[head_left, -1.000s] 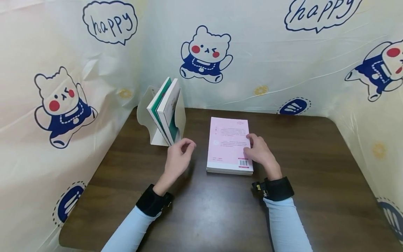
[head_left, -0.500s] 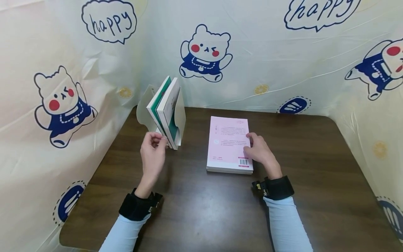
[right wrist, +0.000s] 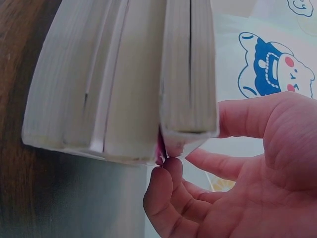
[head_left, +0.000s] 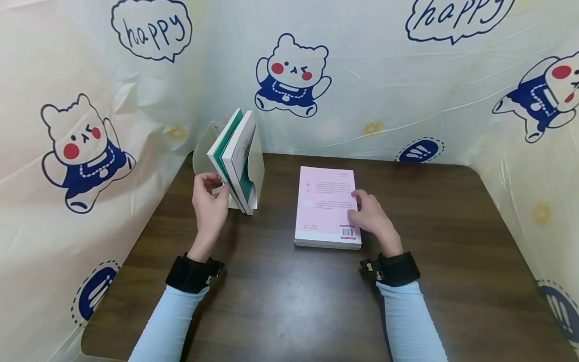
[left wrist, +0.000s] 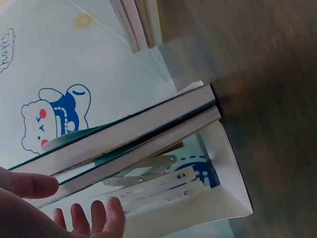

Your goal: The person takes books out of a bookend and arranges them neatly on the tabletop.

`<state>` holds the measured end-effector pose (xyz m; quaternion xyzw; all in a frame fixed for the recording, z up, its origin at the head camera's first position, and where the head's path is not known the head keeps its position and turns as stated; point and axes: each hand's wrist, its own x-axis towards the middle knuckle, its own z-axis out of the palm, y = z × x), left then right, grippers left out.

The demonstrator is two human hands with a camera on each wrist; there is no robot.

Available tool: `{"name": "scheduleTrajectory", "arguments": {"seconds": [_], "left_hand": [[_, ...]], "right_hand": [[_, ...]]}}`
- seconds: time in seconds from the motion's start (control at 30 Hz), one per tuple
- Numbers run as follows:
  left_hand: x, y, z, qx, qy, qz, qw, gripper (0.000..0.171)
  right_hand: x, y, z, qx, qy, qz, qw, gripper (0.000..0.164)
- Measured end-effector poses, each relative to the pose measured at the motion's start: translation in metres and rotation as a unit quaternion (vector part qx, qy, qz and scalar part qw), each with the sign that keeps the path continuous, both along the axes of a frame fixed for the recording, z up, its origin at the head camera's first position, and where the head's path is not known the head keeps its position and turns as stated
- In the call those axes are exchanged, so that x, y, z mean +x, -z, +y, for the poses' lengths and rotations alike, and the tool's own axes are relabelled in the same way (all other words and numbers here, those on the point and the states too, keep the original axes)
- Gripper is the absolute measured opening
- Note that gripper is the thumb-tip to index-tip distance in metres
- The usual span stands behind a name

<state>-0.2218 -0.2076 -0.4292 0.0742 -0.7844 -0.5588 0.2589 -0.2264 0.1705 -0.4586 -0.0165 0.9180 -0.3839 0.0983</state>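
Observation:
My left hand (head_left: 210,203) is at the left side of two green-and-white books standing tilted in a white bookend (head_left: 255,173). In the left wrist view its thumb (left wrist: 37,184) overlaps the edge of the left book (left wrist: 143,151), with the bent fingers (left wrist: 99,218) apart from it; contact is unclear. The right book (left wrist: 163,109) leans alongside. My right hand (head_left: 373,218) grips the right edge of the upper pink book (head_left: 323,201), thumb on its cover. The right wrist view shows fingertips at the seam between this book (right wrist: 190,69) and the thick lower one (right wrist: 133,84).
A brown wooden table (head_left: 289,311) lies beneath everything. Pale curtains with bear prints (head_left: 294,75) close off the back and both sides. The bookend stands near the back left, with the pink-covered stack to its right.
My left hand has moved left and farther back, from in front of the bookend to the books' left side. My right hand has stayed on the pink book.

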Motion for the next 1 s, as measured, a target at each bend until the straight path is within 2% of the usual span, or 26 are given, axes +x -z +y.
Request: {"name": "scheduleTrajectory", "arguments": {"seconds": [0.17, 0.4, 0.73, 1.0], "left_hand": [[-0.007, 0.000, -0.003, -0.017, -0.004, -0.001, 0.9999, 0.030], [-0.007, -0.001, -0.001, -0.016, 0.012, -0.006, 0.9998, 0.033], [-0.016, 0.005, 0.001, -0.016, 0.012, -0.019, 0.9996, 0.035], [-0.016, 0.004, 0.001, -0.025, 0.020, -0.030, 0.9990, 0.036]], "right_hand": [[0.001, 0.001, -0.001, 0.003, -0.001, -0.005, 1.000, 0.065], [0.000, 0.000, 0.000, 0.002, -0.001, -0.004, 1.000, 0.065], [0.000, 0.001, 0.000, 0.005, -0.001, -0.008, 1.000, 0.065], [-0.001, 0.002, 0.001, 0.004, 0.004, -0.008, 1.000, 0.066]]}}
